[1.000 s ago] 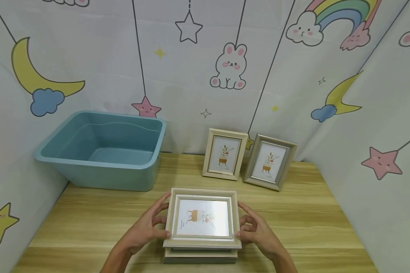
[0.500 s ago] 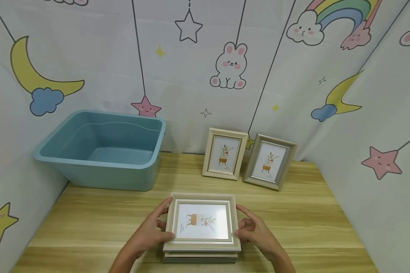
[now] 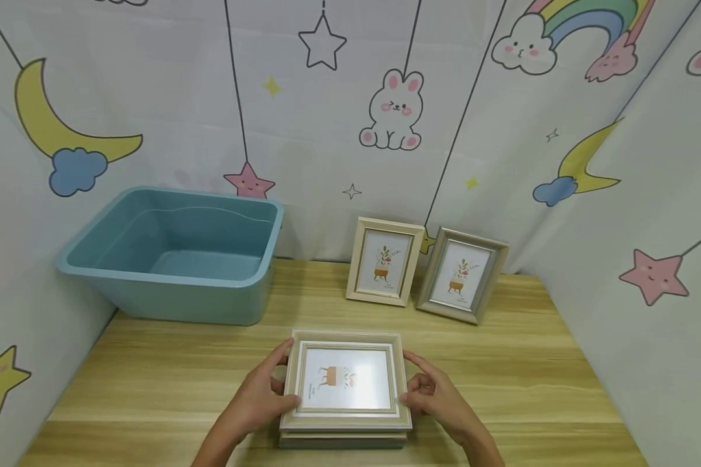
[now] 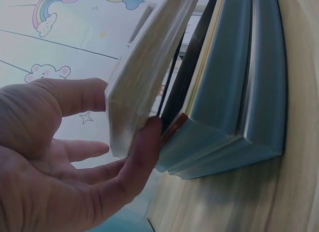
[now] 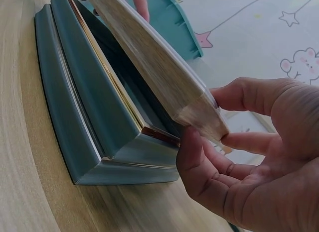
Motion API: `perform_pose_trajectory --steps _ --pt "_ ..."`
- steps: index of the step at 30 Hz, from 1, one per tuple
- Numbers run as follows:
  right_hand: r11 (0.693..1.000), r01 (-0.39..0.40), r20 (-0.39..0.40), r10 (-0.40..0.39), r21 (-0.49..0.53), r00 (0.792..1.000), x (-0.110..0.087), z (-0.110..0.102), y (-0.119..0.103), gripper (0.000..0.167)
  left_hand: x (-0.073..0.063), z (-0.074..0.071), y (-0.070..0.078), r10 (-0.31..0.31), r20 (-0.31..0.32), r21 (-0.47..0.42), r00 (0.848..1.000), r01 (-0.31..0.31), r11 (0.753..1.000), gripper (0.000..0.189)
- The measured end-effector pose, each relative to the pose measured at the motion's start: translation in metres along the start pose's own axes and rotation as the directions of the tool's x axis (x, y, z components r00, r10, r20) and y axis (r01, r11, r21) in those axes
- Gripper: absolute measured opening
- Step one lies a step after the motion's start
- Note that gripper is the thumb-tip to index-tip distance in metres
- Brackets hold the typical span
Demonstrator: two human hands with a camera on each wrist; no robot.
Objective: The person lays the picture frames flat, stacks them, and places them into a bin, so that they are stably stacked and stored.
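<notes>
Both hands hold a pale wood-coloured picture frame (image 3: 346,415), face up over a stack of frames near the front of the table. My left hand (image 3: 256,395) pinches its left edge, thumb on the border. At the right edge, my right hand (image 3: 441,395) grips it the same way, fingers curled beneath. In the left wrist view the pale frame (image 4: 144,67) stands tilted off the stack, a gap showing between them. Below it lie grey-blue frames (image 5: 87,92), whose outer sides show in the right wrist view. The held frame hides most of the stack from above.
A blue-green plastic tub (image 3: 175,299) stands at the back left. At the back right, a pale picture frame (image 3: 353,272) and a silver-grey one (image 3: 487,279) stand upright side by side. A patterned cloth (image 3: 327,130) hangs behind the wooden table (image 3: 152,395).
The pale frame has come down and slightly toward the person, narrowing the gap at its front edge. Both hands moved with it, then stayed nearly still over the last half second.
</notes>
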State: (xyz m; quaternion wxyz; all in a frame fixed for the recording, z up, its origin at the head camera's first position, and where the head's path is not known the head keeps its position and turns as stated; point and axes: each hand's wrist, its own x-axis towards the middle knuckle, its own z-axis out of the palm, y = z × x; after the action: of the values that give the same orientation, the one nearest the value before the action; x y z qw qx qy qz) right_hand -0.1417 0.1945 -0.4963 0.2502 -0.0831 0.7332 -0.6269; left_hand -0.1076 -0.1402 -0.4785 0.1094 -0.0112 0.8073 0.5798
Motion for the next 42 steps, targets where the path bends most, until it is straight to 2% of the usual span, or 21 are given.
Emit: perform_pose_trajectory --steps 4,13,26,32,42 --pt "1.0 -0.004 0.002 0.004 -0.012 1.0 0.0006 0.0006 -0.0001 0.085 -0.0008 0.0015 0.0006 0.001 -0.043 0.048 0.999 0.001 0.999 0.092" --pt "1.0 -0.006 0.01 0.007 -0.027 1.0 0.0 0.0006 -0.0016 0.086 -0.002 0.0024 0.0034 -0.003 -0.09 0.135 0.996 0.015 0.991 0.09" --pt "1.0 -0.012 0.024 0.012 0.0 1.0 -0.0002 0.0005 -0.004 0.086 -0.0026 0.0018 0.0024 -0.003 -0.1 0.175 0.995 0.02 0.984 0.087" --pt "1.0 -0.016 0.046 0.017 -0.014 0.999 -0.0001 0.0005 -0.0006 0.085 -0.004 0.0029 -0.0001 -0.02 -0.112 0.198 0.994 0.042 0.979 0.084" --pt "1.0 -0.025 0.032 0.025 -0.01 0.999 0.0005 0.0006 0.0006 0.082 -0.0069 0.0048 0.0009 -0.022 -0.133 0.233 0.991 0.053 0.971 0.082"
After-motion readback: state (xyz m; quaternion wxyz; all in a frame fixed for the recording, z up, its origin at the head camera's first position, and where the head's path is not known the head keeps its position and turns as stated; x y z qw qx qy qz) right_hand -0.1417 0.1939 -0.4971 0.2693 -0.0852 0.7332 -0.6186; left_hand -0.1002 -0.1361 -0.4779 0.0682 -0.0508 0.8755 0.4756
